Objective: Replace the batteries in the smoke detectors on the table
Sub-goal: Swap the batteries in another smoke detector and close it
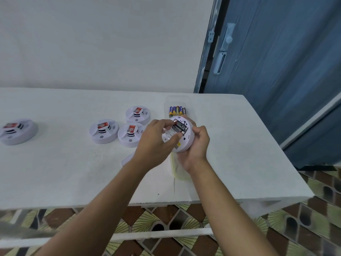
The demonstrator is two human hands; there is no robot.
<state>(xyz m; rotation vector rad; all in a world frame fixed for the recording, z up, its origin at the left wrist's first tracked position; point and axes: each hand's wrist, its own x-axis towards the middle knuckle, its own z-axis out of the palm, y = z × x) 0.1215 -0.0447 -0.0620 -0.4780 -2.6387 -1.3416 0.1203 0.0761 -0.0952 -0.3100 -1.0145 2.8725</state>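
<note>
head view: our right hand (196, 146) grips the upturned smoke detector (186, 143) above the right end of the table (239, 154). our left hand (153, 141) pinches the black battery (180, 126) in its compartment; spare batteries (177, 110) lie behind.

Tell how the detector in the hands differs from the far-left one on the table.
The held detector is lifted and tilted; the far-left detector lies flat on the table. The held detector shows black batteries; the far-left detector shows a red label. Both are round, white.
</note>
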